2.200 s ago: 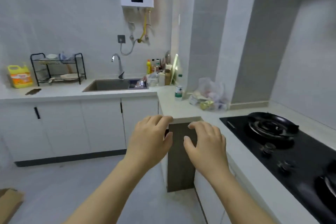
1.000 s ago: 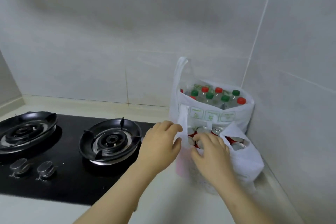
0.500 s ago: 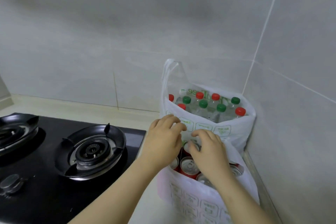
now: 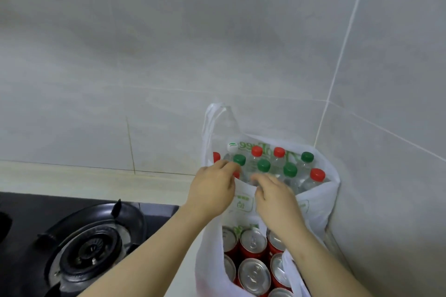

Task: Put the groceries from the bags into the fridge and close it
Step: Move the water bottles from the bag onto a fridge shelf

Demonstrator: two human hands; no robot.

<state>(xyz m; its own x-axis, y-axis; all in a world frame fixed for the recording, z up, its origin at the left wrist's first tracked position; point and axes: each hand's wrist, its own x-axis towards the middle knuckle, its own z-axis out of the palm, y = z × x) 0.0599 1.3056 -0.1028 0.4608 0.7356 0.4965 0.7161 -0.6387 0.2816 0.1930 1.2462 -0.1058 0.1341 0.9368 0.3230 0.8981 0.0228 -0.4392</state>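
Note:
Two white plastic bags stand on the counter in the wall corner. The far bag (image 4: 318,202) holds several clear bottles (image 4: 263,166) with red and green caps. Several red cans (image 4: 254,275) with silver tops fill the near bag (image 4: 209,258). My left hand (image 4: 212,191) and my right hand (image 4: 276,200) reach over the cans to the far bag's front rim. Their fingers curl over that rim and seem to pinch it, just in front of the bottles. The fridge is out of view.
A black gas hob with a round burner (image 4: 89,249) lies on the pale counter (image 4: 154,183) left of the bags. Grey tiled walls close in behind and on the right, so the bags sit tight in the corner.
The view swung from the kitchen floor side to the corner with the bags. Both hands moved from above the cans forward to the far bag's rim by the bottles.

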